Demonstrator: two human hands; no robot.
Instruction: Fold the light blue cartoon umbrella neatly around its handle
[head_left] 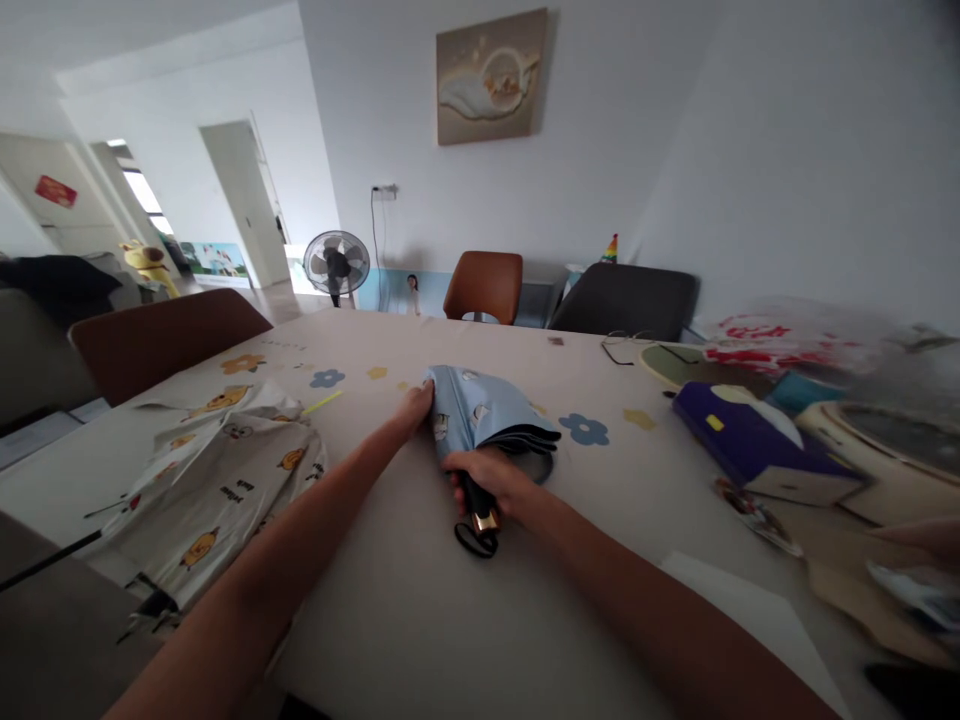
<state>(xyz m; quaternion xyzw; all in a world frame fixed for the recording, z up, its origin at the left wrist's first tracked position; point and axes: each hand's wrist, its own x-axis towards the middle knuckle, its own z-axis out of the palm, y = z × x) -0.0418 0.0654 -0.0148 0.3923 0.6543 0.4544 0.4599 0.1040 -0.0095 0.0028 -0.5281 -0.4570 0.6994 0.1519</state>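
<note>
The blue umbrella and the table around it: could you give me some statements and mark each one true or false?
1. The right hand grips the black handle. True.
2. The blue umbrella is spread wide open. False: its fabric is gathered in folds.
3. The left hand touches the umbrella's fabric. True.
4. The duck-print fabric lies right of the blue umbrella. False: it lies to the left.
5. The fan stands on the table. False: it stands beyond the far edge.

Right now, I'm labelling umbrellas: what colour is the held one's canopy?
Light blue outside; the canopy shows best in the head view.
</note>
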